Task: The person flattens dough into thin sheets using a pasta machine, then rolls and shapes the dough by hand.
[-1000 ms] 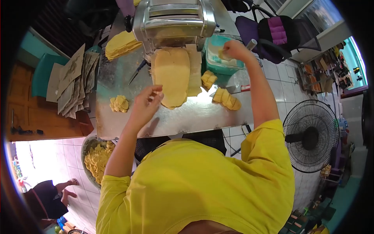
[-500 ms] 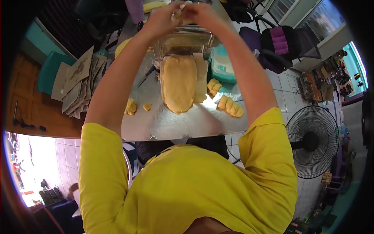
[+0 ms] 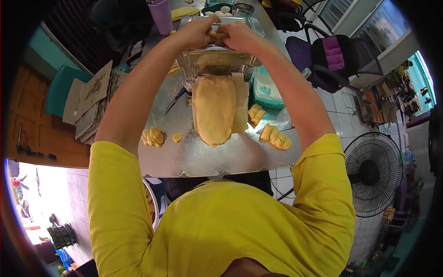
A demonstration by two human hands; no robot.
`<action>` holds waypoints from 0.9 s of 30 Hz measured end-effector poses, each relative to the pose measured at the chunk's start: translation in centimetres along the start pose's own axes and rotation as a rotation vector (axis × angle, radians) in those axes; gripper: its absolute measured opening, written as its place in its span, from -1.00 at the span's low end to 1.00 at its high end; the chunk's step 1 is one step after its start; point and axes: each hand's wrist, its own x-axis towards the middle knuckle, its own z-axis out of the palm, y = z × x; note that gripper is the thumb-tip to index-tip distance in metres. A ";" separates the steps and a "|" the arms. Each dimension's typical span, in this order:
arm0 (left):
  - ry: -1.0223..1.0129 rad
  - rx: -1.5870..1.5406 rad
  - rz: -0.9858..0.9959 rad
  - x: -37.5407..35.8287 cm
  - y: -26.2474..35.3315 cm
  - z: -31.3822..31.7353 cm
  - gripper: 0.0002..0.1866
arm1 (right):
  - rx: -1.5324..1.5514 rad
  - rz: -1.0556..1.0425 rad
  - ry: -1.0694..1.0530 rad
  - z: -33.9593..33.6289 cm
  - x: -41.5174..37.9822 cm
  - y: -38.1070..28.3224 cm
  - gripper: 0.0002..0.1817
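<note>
At the top of a metal dough roller machine (image 3: 218,61), my left hand (image 3: 198,33) and my right hand (image 3: 241,37) are close together, fingers bent around a small piece of yellow dough (image 3: 215,34). The fingers partly hide this piece. Below the machine, a long flattened sheet of dough (image 3: 215,111) lies on stacked pale sheets. Cut dough chunks (image 3: 152,137) and a lone small bit of dough (image 3: 177,137) are on the left. To the right lie a segmented dough strip (image 3: 276,137) and a shorter one (image 3: 256,113).
A dark pointed tool, perhaps a knife (image 3: 174,100), lies left of the sheet on the metal table (image 3: 203,162). A teal-edged container (image 3: 268,87) stands right of the machine. Pale round dough pieces (image 3: 224,9) sit behind it. A fan (image 3: 369,173) is at the right.
Both hands have come down slightly onto the machine's top, and the dough between them now shows. The view has shifted, revealing more of the table's far end and the left dough chunks.
</note>
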 end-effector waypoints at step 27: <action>-0.071 0.189 0.004 -0.5 -0.3 0.8 -0.81 | -0.020 0.004 0.011 0.6 -0.4 -0.2 -0.77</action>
